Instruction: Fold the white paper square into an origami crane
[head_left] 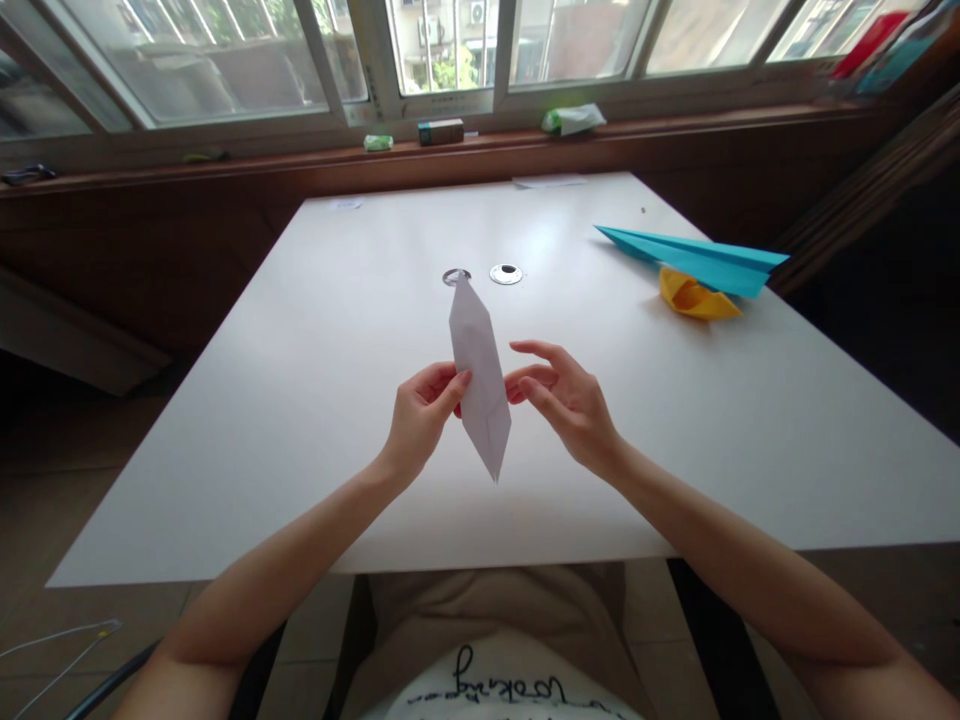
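Note:
A folded white sheet of paper (480, 365), long and pointed at both ends, is held up over the white table. My left hand (424, 410) pinches its left edge, thumb on the front face and fingers behind. My right hand (566, 405) is at the paper's right edge with its fingers apart; the index finger points left in the air. Some right fingertips come up to the paper's edge, and I cannot tell whether they touch it. Faint crease lines show near the paper's lower end.
On the right of the white table (262, 430) lie a blue paper plane (697, 258) and a yellow paper boat (694, 297). Two round metal-rimmed fittings, one a disc (506, 274), are in the tabletop. A small box (441, 132) and green packets stand on the windowsill (300, 165).

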